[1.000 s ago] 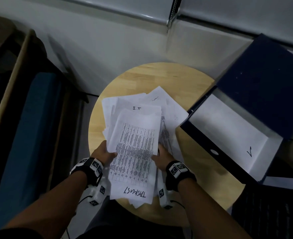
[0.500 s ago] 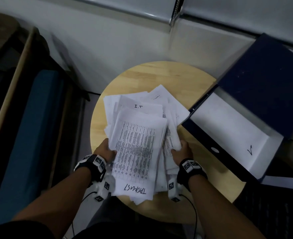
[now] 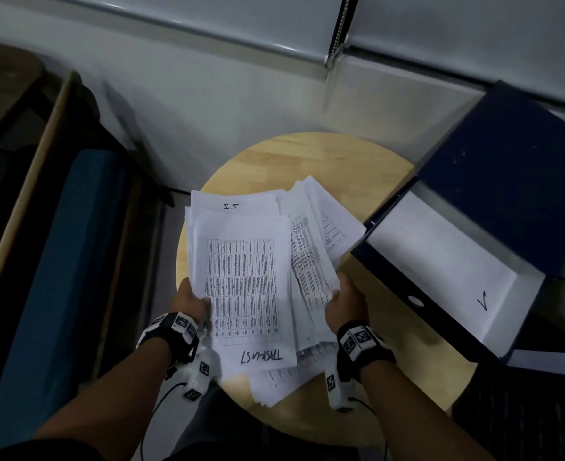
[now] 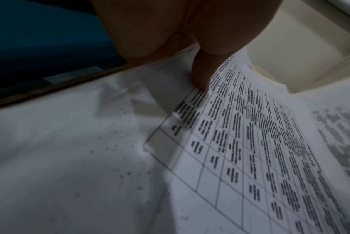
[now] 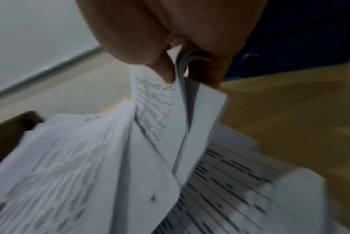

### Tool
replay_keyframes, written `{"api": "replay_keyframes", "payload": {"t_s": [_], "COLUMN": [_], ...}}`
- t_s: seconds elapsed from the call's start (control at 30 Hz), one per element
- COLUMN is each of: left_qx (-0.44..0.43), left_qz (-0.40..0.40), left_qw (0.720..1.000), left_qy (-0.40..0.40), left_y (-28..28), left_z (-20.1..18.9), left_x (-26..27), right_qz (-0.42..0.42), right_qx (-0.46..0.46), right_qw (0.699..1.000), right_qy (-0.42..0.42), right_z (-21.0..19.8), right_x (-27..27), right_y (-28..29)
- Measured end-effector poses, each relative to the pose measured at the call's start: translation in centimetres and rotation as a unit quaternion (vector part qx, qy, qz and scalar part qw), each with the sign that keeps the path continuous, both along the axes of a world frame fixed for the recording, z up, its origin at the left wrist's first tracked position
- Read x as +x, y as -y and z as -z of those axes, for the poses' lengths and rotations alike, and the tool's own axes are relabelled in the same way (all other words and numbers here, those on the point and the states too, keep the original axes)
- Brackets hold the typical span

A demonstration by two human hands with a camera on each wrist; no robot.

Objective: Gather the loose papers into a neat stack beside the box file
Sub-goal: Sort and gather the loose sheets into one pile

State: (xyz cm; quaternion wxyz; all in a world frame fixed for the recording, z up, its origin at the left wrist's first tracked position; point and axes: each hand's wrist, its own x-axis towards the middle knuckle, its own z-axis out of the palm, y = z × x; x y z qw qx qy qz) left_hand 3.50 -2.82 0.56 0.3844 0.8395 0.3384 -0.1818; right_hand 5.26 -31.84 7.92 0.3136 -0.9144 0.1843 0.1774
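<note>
A: What is on the round pale wooden table [image 3: 311,154]?

B: The open dark blue box file [image 3: 494,207] sits on its right side, white inside showing, lid raised. Just left of it lies the loose heap of white printed papers [image 3: 248,281], fanned and uneven, some hanging over the near rim.

A: What has just changed?

B: A second ago the right hand [image 3: 346,302] was close against the top sheet. It has since slid out to the right edge of the heap, toward the box file, and taken up the sheets splayed there. The top sheet, with its printed grid, has turned nearly square to the person.

A: And the fingers?

B: The right hand's fingers [image 5: 208,69] are curled and clamped on a sheaf of several sheets, thumb on top. The left hand [image 3: 189,301] pinches the left edge, thumb [image 4: 200,72] pressing the grid page.

A: So where does that leave the task?

B: I judge the gathering half done: both sides are held, but the edges still need squaring.
</note>
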Motion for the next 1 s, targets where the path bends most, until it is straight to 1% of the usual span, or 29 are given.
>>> {"api": "replay_keyframes", "payload": {"t_s": [0.07, 0.1, 0.2, 0.27, 0.33, 0.43, 0.47, 0.5, 0.53, 0.6, 0.63, 0.7, 0.73, 0.8, 0.9, 0.97, 1.0], "left_qx": [0.003, 0.0, -0.006, -0.008, -0.006, -0.016, -0.025, -0.038, -0.046, -0.055, -0.061, -0.083, -0.103, -0.121, -0.162, -0.176, -0.188], "left_qz": [-0.001, -0.001, -0.004, 0.0, 0.001, -0.006, -0.003, -0.003, -0.002, -0.014, -0.022, -0.031, -0.038, -0.053, -0.088, -0.107, -0.113], "left_qw": [1.0, 1.0, 1.0, 1.0, 1.0, 1.0, 1.0, 0.999, 0.999, 0.998, 0.998, 0.996, 0.994, 0.991, 0.983, 0.979, 0.976], "left_qy": [-0.002, -0.006, -0.012, -0.015, -0.015, -0.009, -0.008, -0.014, -0.011, 0.001, -0.004, -0.01, -0.012, -0.027, -0.008, -0.01, -0.002], "left_y": [-0.2, -0.2, -0.3, -0.4, -0.5, -0.5, -0.8, -0.9, -1.1, -1.0, -0.8, -0.8, -1.0, -2.1, -4.4, -4.7, -4.6], "left_z": [0.3, 0.3, 0.5, 0.6, 0.6, 0.5, 0.9, 0.9, 1.4, 0.5, -0.1, -0.5, 0.0, 2.5, 10.0, 11.0, 10.9], "left_x": [0.1, 0.2, 0.0, -0.1, -0.2, -0.2, -0.2, -0.3, -0.3, -0.4, -0.4, -0.5, -0.5, -0.3, -0.4, -0.6, -0.6], "right_qz": [-0.034, -0.05, -0.079, -0.087, -0.08, -0.038, -0.018, 0.008, 0.038, 0.08, 0.078, 0.034, 0.01, -0.005, 0.034, 0.061, 0.052], "right_qx": [0.011, 0.011, -0.02, -0.037, -0.045, -0.016, 0.011, 0.043, 0.077, 0.129, 0.134, 0.12, 0.115, 0.116, 0.11, 0.109, 0.109], "right_qw": [0.998, 0.996, 0.992, 0.985, 0.971, 0.933, 0.924, 0.923, 0.927, 0.942, 0.953, 0.975, 0.983, 0.991, 0.993, 0.991, 0.991], "right_qy": [0.058, 0.072, 0.101, 0.148, 0.221, 0.358, 0.381, 0.383, 0.365, 0.298, 0.261, 0.186, 0.146, 0.074, -0.004, -0.046, -0.063], "right_z": [-1.3, -1.9, -4.3, -6.6, -9.0, -12.8, -13.7, -14.1, -14.0, -12.9, -12.1, -10.1, -9.1, -6.8, -2.8, -0.5, 0.5], "right_x": [0.1, 0.3, 1.4, 2.5, 3.9, 5.9, 6.4, 6.9, 7.2, 7.4, 7.1, 5.7, 4.7, 2.7, 0.7, 0.2, 0.0], "right_y": [-1.8, -2.3, -3.2, -3.5, -3.8, -3.8, -3.7, -3.4, -3.3, -3.1, -3.3, -4.2, -4.9, -6.0, -6.4, -5.8, -5.4]}}
